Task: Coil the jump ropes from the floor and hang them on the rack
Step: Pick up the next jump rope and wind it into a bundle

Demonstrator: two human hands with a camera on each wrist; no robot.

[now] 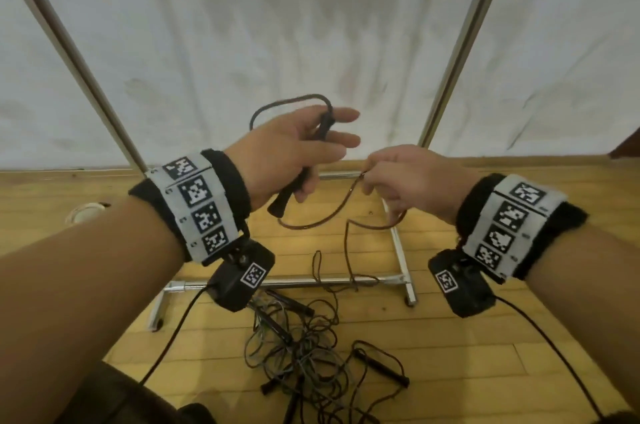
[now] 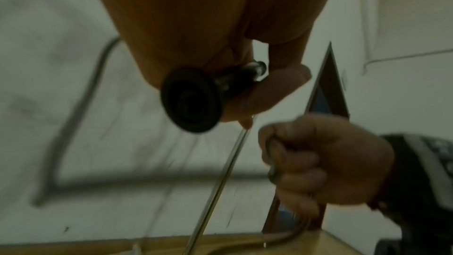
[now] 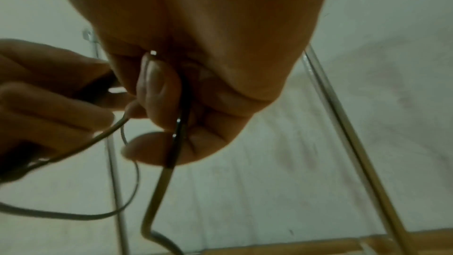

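Observation:
My left hand [image 1: 304, 146] holds the black handle [image 1: 294, 186] of a jump rope, thumb over it and the outer fingers straight. The handle's round end cap [image 2: 191, 100] fills the left wrist view. The dark cord [image 1: 322, 219] arches over the hand, then sags across to my right hand [image 1: 391, 177], which pinches it in curled fingers [image 3: 157, 94]. From there the cord [image 3: 171, 154] drops to the floor. A tangle of several more ropes [image 1: 311, 354] with black handles lies on the floor below. The rack's metal uprights [image 1: 460, 42] rise just behind my hands.
The rack's base bar [image 1: 311, 281] crosses the wooden floor [image 1: 485, 354] under my hands, with a left upright [image 1: 69, 53]. A white sheet [image 1: 277, 25] hangs behind the rack. A small white round object [image 1: 86, 212] sits on the floor at left.

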